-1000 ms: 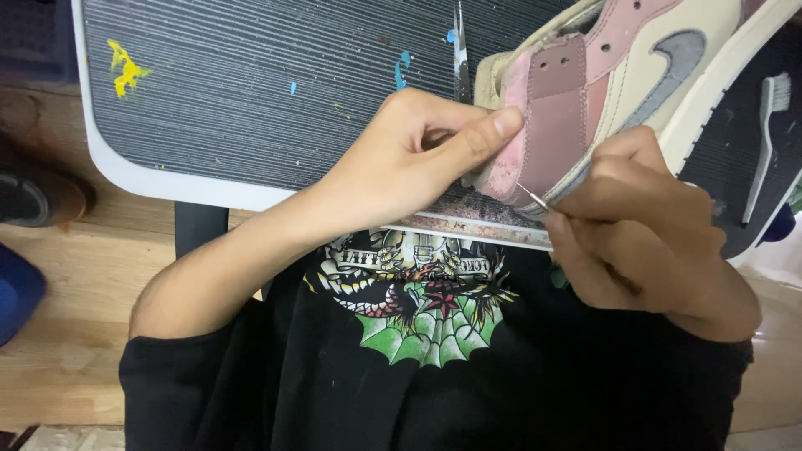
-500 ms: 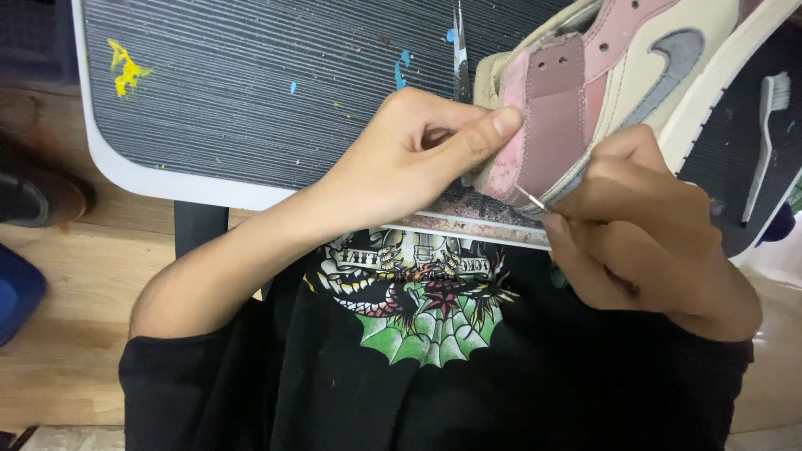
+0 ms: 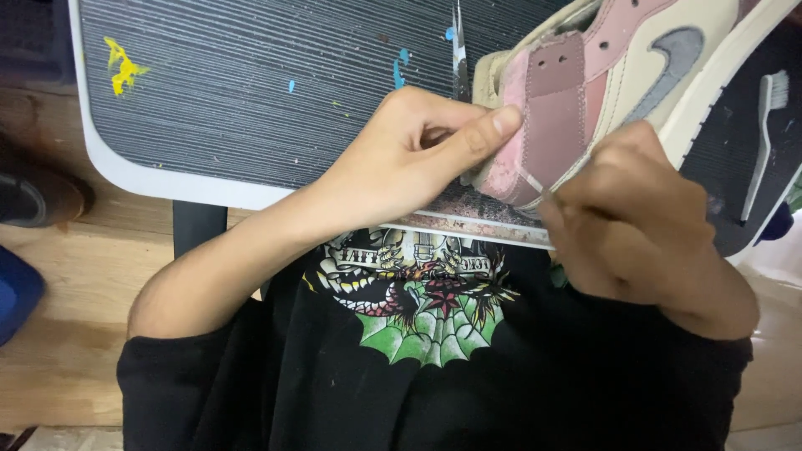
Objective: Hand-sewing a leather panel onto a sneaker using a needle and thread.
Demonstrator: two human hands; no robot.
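Note:
A pink, mauve and cream sneaker (image 3: 618, 75) lies heel-first toward me on a dark ribbed table (image 3: 267, 92). My left hand (image 3: 418, 159) grips the heel, thumb pressed on the mauve heel panel. My right hand (image 3: 635, 225) is closed around a thin metal tool (image 3: 535, 185) whose tip touches the lower edge of the heel. Most of that tool is hidden in my fist.
A white toothbrush (image 3: 764, 134) lies on the table at the right. Scissor blades (image 3: 459, 50) rest beside the shoe's collar. A stained board (image 3: 468, 213) sits under the heel at the table's near edge. Paint flecks dot the table; a dark shoe (image 3: 33, 196) stands on the wooden floor at left.

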